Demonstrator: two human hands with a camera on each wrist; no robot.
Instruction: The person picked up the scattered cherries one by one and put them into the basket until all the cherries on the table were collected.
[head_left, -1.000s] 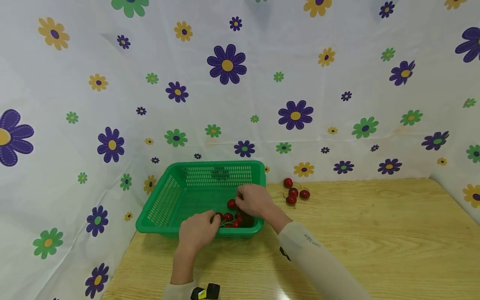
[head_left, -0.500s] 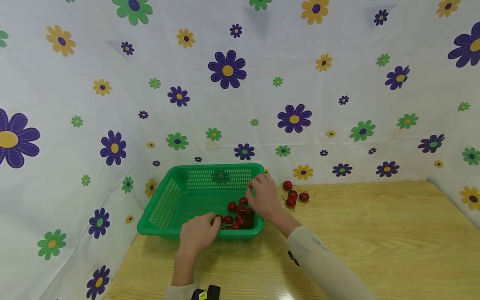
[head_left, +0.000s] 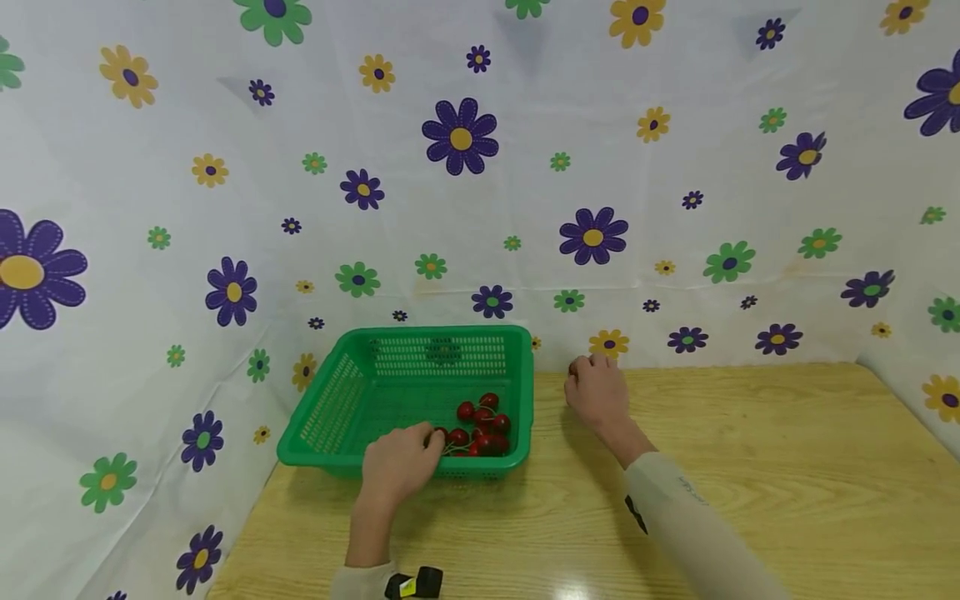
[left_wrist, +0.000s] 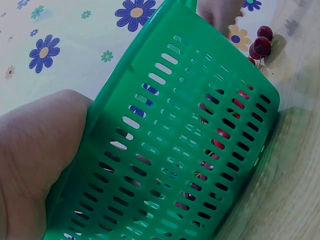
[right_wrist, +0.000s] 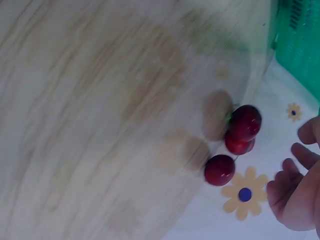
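A green plastic basket [head_left: 465,467] stands on the table, with several red cherries [head_left: 483,421] and their stems gathered in its front right corner. My left hand [head_left: 397,462] grips the basket's front rim, fingers over the edge and partly hidden. Right of the basket, my right hand [head_left: 597,392] hovers over a small group of cherries [right_wrist: 244,123] on the table, hiding most of them in the head view. The right wrist view shows that hand's fingers [right_wrist: 305,155] bent and spread, apart from the cherries, with nothing seen between them.
A white cloth [head_left: 525,192] printed with flowers hangs behind and to the left of the wooden table [head_left: 735,467]. It meets the table's back edge close to the loose cherries. The basket's right wall [head_left: 525,400] stands between the two groups of cherries.
My right hand has left the inside of the basket and moved right to the loose cherries. Those in the basket's corner are now uncovered. My left hand stays on the rim.
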